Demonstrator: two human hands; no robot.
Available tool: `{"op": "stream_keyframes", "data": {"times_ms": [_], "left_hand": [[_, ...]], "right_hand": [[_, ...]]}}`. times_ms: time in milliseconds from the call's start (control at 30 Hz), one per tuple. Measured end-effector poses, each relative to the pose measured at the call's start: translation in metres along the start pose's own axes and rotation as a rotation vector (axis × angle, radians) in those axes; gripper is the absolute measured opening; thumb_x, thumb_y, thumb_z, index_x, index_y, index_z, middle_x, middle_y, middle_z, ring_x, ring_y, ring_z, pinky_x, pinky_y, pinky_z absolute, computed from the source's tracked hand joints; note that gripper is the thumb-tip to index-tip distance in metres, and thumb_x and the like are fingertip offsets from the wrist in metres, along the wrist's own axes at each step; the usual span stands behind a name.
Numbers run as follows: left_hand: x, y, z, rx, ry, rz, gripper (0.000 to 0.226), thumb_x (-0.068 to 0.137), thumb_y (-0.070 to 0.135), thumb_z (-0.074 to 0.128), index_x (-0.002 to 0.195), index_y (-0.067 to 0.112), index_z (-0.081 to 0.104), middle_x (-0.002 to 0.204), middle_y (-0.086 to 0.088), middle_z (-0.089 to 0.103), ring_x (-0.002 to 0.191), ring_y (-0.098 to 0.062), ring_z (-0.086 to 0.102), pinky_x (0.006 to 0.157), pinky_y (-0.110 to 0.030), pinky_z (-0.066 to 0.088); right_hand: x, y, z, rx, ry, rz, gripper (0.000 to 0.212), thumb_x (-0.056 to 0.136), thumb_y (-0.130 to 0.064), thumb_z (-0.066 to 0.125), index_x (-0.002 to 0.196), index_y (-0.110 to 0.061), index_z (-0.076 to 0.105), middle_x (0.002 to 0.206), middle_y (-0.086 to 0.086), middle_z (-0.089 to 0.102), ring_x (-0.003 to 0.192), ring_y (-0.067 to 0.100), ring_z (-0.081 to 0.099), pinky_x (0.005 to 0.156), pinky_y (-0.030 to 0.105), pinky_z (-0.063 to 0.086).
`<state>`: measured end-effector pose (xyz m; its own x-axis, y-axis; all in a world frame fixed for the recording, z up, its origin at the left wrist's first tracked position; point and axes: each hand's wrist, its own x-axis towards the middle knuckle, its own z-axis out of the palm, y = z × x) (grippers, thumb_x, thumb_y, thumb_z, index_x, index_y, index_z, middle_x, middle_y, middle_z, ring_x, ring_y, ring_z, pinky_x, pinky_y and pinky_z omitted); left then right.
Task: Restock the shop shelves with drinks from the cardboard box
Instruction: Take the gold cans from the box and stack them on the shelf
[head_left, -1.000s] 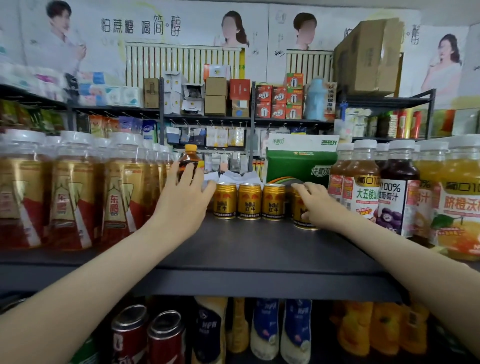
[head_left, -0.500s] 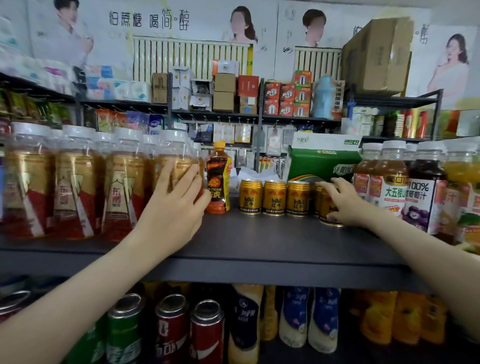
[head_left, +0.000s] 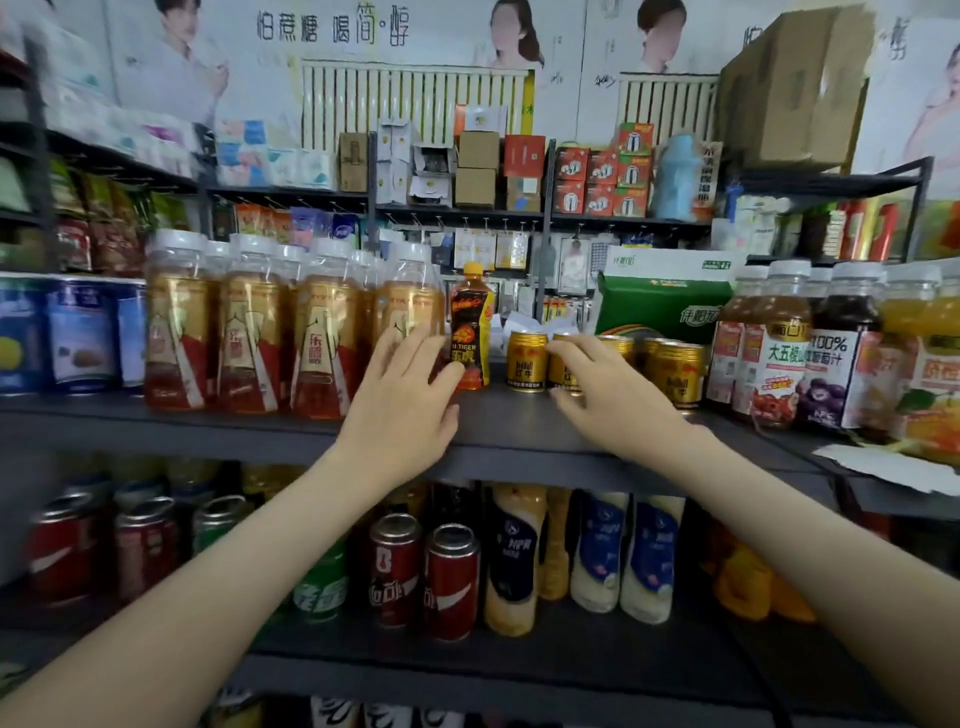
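Observation:
Several gold cans (head_left: 527, 361) stand in a row at the back of the dark grey shelf (head_left: 519, 431). My right hand (head_left: 608, 395) reaches over the row, index finger and thumb spread on either side of the second can (head_left: 563, 371) and touching it. An orange-capped Hi-Tiger bottle (head_left: 470, 332) stands left of the cans. My left hand (head_left: 400, 405) is spread flat, fingertips against the nearest white-capped tea bottle (head_left: 410, 312), thumb by the Hi-Tiger bottle's base. Neither hand holds anything.
Juice bottles (head_left: 779, 353) fill the shelf's right end and blue cans (head_left: 78, 332) the left. A green carton (head_left: 665, 301) sits behind the gold cans. Cola cans (head_left: 452, 582) and milk-drink bottles line the lower shelf. A large cardboard box (head_left: 795, 83) sits high at right.
My right hand has slid left from the rightmost gold can to the second one. My left hand has come off the tea bottles toward the Hi-Tiger bottle. The view has pulled back.

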<state>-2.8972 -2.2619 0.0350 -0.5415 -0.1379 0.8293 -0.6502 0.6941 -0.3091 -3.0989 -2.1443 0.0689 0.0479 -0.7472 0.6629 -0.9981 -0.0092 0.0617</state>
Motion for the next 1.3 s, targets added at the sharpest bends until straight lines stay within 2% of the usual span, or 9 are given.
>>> {"op": "stream_keyframes", "data": {"times_ms": [133, 233, 367, 567, 667, 800, 967, 1067, 1300], "left_hand": [[-0.058, 0.041, -0.033, -0.231, -0.073, -0.181, 0.045, 0.086, 0.033, 0.046, 0.12, 0.005, 0.06, 0.126, -0.019, 0.056, 0.125, -0.036, 0.046, 0.108, -0.044, 0.033], [-0.124, 0.074, -0.064, -0.325, -0.144, -0.301, 0.045, 0.088, 0.03, 0.048, 0.122, 0.002, 0.058, 0.124, -0.018, 0.058, 0.12, -0.033, 0.051, 0.102, -0.041, 0.041], [-0.24, 0.098, -0.107, -0.374, -0.403, -0.595, 0.043, 0.093, 0.024, 0.054, 0.132, 0.009, 0.048, 0.128, -0.006, 0.051, 0.116, -0.02, 0.047, 0.09, -0.022, 0.038], [-0.396, 0.106, -0.157, -0.22, -0.893, -0.975, 0.049, 0.096, 0.031, 0.048, 0.141, 0.015, 0.034, 0.134, -0.005, 0.042, 0.121, -0.025, 0.048, 0.089, -0.033, 0.047], [-0.461, 0.098, -0.188, -0.174, -1.038, -1.136, 0.049, 0.095, 0.033, 0.047, 0.138, 0.015, 0.034, 0.13, -0.008, 0.043, 0.117, -0.03, 0.05, 0.087, -0.041, 0.049], [-0.534, 0.064, -0.229, -0.086, -1.152, -1.304, 0.056, 0.094, 0.036, 0.047, 0.141, 0.012, 0.03, 0.134, -0.011, 0.042, 0.118, -0.031, 0.049, 0.089, -0.039, 0.047], [-0.617, 0.0, -0.269, -0.013, -1.307, -1.31, 0.054, 0.097, 0.034, 0.038, 0.144, 0.012, 0.024, 0.135, -0.011, 0.039, 0.12, -0.031, 0.045, 0.089, -0.041, 0.045], [-0.652, -0.049, -0.282, -0.014, -1.361, -1.316, 0.054, 0.098, 0.029, 0.038, 0.145, 0.009, 0.022, 0.139, -0.012, 0.037, 0.124, -0.032, 0.042, 0.095, -0.043, 0.044], [-0.691, -0.13, -0.266, -0.103, -1.406, -1.429, 0.055, 0.098, 0.028, 0.038, 0.146, 0.008, 0.02, 0.141, -0.014, 0.035, 0.125, -0.033, 0.043, 0.093, -0.042, 0.045]], "right_hand": [[-0.054, -0.065, 0.002, 0.437, 0.029, -0.057, 0.039, 0.094, -0.016, 0.055, 0.133, -0.013, 0.049, 0.13, 0.0, 0.051, 0.122, 0.011, 0.044, 0.097, 0.015, 0.03], [-0.108, -0.117, 0.023, 0.626, -0.07, -0.139, 0.036, 0.094, -0.014, 0.055, 0.13, -0.015, 0.052, 0.125, -0.004, 0.053, 0.118, 0.007, 0.047, 0.098, 0.019, 0.037], [-0.175, -0.186, 0.071, 0.777, -0.302, -0.17, 0.035, 0.096, -0.012, 0.051, 0.132, -0.016, 0.049, 0.128, -0.002, 0.051, 0.122, 0.011, 0.046, 0.101, 0.025, 0.04], [-0.244, -0.285, 0.149, 0.759, -0.767, -0.262, 0.044, 0.1, -0.02, 0.047, 0.142, -0.02, 0.037, 0.143, -0.004, 0.039, 0.131, 0.016, 0.04, 0.096, 0.024, 0.04], [-0.268, -0.336, 0.177, 0.757, -0.918, -0.347, 0.048, 0.099, -0.018, 0.047, 0.145, -0.02, 0.034, 0.144, -0.003, 0.037, 0.132, 0.016, 0.039, 0.1, 0.027, 0.038], [-0.276, -0.414, 0.21, 0.762, -1.043, -0.422, 0.05, 0.099, -0.018, 0.048, 0.146, -0.021, 0.032, 0.138, 0.001, 0.039, 0.122, 0.021, 0.046, 0.091, 0.029, 0.043], [-0.27, -0.533, 0.258, 0.76, -1.139, -0.477, 0.054, 0.099, -0.021, 0.047, 0.149, -0.027, 0.025, 0.142, -0.001, 0.033, 0.118, 0.021, 0.048, 0.085, 0.032, 0.046], [-0.264, -0.593, 0.282, 0.763, -1.182, -0.514, 0.054, 0.1, -0.019, 0.045, 0.149, -0.028, 0.024, 0.148, -0.001, 0.028, 0.128, 0.022, 0.041, 0.091, 0.03, 0.043], [-0.24, -0.653, 0.346, 0.701, -1.235, -0.477, 0.056, 0.099, -0.016, 0.046, 0.15, -0.028, 0.024, 0.148, 0.002, 0.031, 0.132, 0.023, 0.039, 0.1, 0.033, 0.039]]}}
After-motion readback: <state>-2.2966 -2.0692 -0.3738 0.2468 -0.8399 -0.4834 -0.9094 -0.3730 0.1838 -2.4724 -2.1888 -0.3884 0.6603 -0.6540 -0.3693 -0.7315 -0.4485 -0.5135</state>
